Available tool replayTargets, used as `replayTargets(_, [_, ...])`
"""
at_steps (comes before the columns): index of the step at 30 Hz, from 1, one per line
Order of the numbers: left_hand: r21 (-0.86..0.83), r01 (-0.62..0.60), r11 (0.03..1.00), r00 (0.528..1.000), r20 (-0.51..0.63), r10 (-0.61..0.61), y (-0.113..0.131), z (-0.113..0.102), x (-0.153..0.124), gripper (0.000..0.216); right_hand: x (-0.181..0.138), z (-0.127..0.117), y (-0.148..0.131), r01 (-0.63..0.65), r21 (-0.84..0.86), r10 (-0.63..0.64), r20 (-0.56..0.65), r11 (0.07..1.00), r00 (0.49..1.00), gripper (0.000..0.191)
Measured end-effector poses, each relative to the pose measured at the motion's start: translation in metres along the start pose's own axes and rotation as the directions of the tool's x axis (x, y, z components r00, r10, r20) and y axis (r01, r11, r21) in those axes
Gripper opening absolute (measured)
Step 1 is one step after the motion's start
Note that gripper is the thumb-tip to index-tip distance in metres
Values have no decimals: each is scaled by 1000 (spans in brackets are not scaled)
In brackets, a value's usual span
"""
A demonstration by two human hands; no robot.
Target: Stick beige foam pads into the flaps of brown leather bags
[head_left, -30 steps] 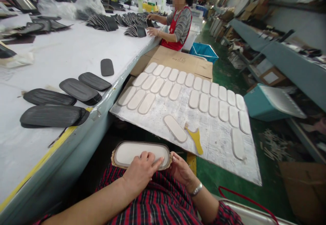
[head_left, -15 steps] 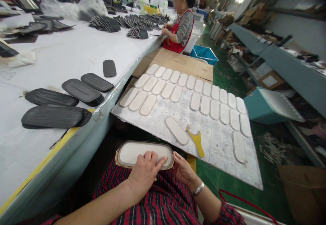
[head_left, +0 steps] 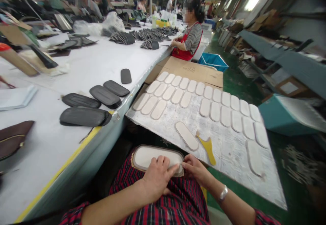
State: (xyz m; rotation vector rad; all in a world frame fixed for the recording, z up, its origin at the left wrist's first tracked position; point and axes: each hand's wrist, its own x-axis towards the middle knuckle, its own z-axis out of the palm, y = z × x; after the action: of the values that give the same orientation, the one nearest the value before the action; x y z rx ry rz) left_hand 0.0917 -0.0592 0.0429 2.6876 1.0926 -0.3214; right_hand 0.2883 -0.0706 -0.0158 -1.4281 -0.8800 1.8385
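Observation:
A white oval pad with a brown folded rim [head_left: 147, 155] lies on my lap, over red plaid cloth. My left hand [head_left: 159, 177] rests flat on its near right part, fingers stretched and pressing down. My right hand [head_left: 196, 170] pinches the pad's right end between thumb and fingers; a metal watch sits on that wrist. Just beyond, a single white pad [head_left: 186, 136] and a yellow scraper tool [head_left: 208, 146] lie on a cardboard board [head_left: 229, 150].
Rows of white pads [head_left: 203, 99] cover the far half of the board. The long white table [head_left: 84, 68] at left carries black oval pieces [head_left: 84, 116] and a brown item [head_left: 12, 140]. A person in a red apron [head_left: 189, 39] works farther along. Teal bin [head_left: 285, 114] at right.
The view has swung up and to the left, showing more of the table and the hall. My hands stay on the pad; the right hand's fingers have closed tighter on its right end.

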Motion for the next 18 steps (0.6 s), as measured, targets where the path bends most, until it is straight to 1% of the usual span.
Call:
replayTargets(2, [-112,22,993,999,-40,-26,-4,-6,-15,88,-1,2,-1,13,-60,-14,-15,998,1000,35])
replayTargets(3, [-212,6,977,998,-66,-21,-9,-9,-25,86,-1,3,-2,18,-68,-20,-25,997,999,36])
replayTargets(4, [-344,-20,939,995,-102,-17,-16,-10,-35,81,-1,4,-3,17,-64,-19,-34,998,999,36])
replayTargets(5, [-500,-42,865,989,-146,-37,-26,-10,-47,72,-1,4,-4,10,-49,-12,-39,999,999,36])
replayTargets(6, [-661,-50,749,977,-189,-101,-39,-8,-57,61,-1,5,-5,-5,-28,4,-38,1000,999,36])
replayTargets(7, [-808,-41,588,950,-214,-228,-53,-4,-66,48,-2,6,-6,-24,-4,23,-34,1000,999,35])
replayTargets(8, [-926,-21,377,897,-184,-402,-69,3,-73,38,-2,7,-7,-39,20,40,-28,999,999,34])
replayTargets(9, [-988,-25,153,800,-111,-589,-85,11,-77,33,-3,7,-8,-48,44,49,-26,998,998,33])
replayTargets(10, [-996,-78,-53,714,-19,-700,-100,21,-77,29,-3,7,-9,-53,65,54,-27,997,998,31])
replayTargets(11, [-966,-103,-236,714,93,-693,-112,32,-75,27,-4,8,-9,-57,79,59,-25,995,998,30])
replayTargets(13, [-929,-79,-361,772,172,-612,-127,52,-66,28,-4,7,-8,-59,92,61,-22,994,998,28])
replayTargets(14, [-919,-55,-390,811,187,-554,-129,60,-61,30,-4,7,-7,-62,94,64,-19,994,998,28])
replayTargets(15, [-914,-39,-403,840,188,-509,-130,66,-56,31,-4,6,-6,-66,96,68,-18,993,998,28])
replayTargets(18, [-896,-14,-443,892,188,-410,-128,76,-47,36,-3,4,-3,-71,131,72,3,989,997,28])
